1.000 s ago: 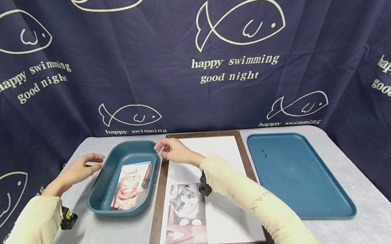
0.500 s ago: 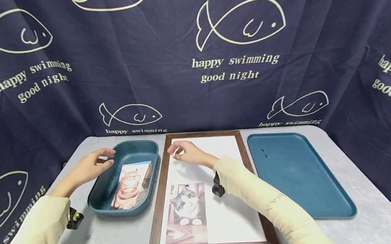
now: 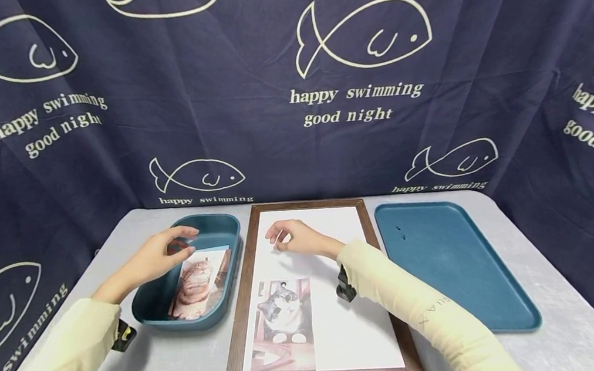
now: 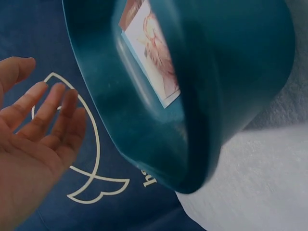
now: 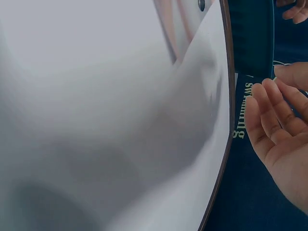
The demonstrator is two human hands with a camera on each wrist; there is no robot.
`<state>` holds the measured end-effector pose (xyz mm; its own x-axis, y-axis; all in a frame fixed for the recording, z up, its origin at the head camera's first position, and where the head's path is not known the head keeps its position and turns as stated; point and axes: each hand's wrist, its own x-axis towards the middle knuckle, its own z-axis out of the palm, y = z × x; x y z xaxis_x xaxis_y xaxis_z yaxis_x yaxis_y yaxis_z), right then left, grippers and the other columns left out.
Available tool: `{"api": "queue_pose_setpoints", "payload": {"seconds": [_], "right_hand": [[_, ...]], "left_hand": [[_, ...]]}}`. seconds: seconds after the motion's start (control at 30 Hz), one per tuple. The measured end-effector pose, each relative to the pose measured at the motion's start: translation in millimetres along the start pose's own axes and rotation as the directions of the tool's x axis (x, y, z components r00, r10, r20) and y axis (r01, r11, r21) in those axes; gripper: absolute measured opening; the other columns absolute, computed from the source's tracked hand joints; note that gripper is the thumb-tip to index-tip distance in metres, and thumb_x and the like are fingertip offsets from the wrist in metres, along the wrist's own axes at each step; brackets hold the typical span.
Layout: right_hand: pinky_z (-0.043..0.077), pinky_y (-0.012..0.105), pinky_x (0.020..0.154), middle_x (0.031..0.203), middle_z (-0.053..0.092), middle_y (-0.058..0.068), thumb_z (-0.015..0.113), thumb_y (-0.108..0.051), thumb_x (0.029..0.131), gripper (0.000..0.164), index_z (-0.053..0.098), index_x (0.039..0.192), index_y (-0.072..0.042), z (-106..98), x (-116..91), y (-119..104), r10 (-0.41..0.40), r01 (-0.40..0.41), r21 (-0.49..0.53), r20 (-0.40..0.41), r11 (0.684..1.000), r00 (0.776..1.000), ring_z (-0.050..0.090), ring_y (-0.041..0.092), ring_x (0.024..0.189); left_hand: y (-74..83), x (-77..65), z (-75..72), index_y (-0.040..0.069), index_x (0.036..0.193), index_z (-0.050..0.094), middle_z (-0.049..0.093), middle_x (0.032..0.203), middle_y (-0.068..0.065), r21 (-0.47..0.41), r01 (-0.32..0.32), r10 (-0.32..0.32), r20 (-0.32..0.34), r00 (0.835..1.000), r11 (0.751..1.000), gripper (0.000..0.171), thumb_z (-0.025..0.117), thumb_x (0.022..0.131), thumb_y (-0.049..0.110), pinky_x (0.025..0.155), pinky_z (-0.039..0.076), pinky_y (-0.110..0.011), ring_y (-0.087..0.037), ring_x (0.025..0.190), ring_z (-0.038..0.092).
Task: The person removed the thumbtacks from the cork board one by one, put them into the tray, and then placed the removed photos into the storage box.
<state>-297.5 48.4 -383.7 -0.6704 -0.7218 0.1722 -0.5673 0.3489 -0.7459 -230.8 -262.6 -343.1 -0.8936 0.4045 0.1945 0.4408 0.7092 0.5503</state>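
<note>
My left hand (image 3: 162, 256) hovers over the left side of a teal bin (image 3: 145, 299), its fingers apart and holding nothing. Inside the bin lie photos, the top one a print of an orange cat (image 3: 197, 285). Over the upper part of a white board (image 3: 350, 310) with a brown frame is my right hand (image 3: 301, 238), fingers loosely bent, with nothing visible between them. A photo of a grey-and-white cat (image 3: 283, 334) lies at the board's lower left. At its top edge sits a small round silver-dark piece (image 5: 201, 5).
To the right of the board is a shallow teal tray (image 3: 458, 271) with a few tiny dark pieces (image 3: 400, 232) near its upper left. A grey-white table (image 3: 180, 366) carries everything. Behind it hangs a navy curtain (image 3: 271, 134) printed with fish.
My left hand has moved right, from beside the bin to over it. My right hand has drawn away from the bin's edge, rightward over the board. Photos, board and tray stay put.
</note>
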Motion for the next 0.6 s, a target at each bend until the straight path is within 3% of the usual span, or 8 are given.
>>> {"api": "queue_pose_setpoints", "payload": {"seconds": [0.2,0.4,0.6], "right_hand": [[0.049,0.018,0.064,0.089,0.062,0.017,0.058,0.006,0.078,0.027,0.059,0.105,0.007,-0.1,-6.1,-0.4,0.020,-0.019,-0.013,0.048,1.000,0.999,0.061,0.022,0.084],[0.047,0.016,0.063,0.089,0.063,0.015,0.059,0.003,0.077,0.026,0.060,0.104,0.005,-0.1,-13.2,0.1,-0.005,0.011,-0.074,0.087,0.997,0.996,0.061,0.019,0.083],[0.046,0.017,0.063,0.090,0.063,0.011,0.060,0.002,0.077,0.026,0.060,0.103,0.003,0.1,-18.9,1.0,-0.011,0.023,-0.097,0.121,0.995,0.993,0.059,0.015,0.082]], "left_hand": [[-0.5,2.6,10.5,0.001,0.117,0.055,0.061,0.109,-0.017,-0.030,-0.095,0.095,0.003,0.995,0.995,0.032,0.060,0.087,0.009,0.078,0.050,-0.040,-0.028,0.093,0.062],[7.6,2.7,21.9,0.010,0.120,0.054,0.061,0.114,-0.009,-0.014,-0.139,0.140,0.036,0.990,0.990,0.035,0.062,0.086,0.016,0.078,0.050,-0.038,-0.024,0.096,0.061],[17.9,3.9,33.4,0.008,0.119,0.056,0.062,0.112,-0.010,-0.054,-0.224,0.227,0.049,0.973,0.973,0.035,0.063,0.085,0.012,0.077,0.051,-0.036,-0.024,0.095,0.060]]}}
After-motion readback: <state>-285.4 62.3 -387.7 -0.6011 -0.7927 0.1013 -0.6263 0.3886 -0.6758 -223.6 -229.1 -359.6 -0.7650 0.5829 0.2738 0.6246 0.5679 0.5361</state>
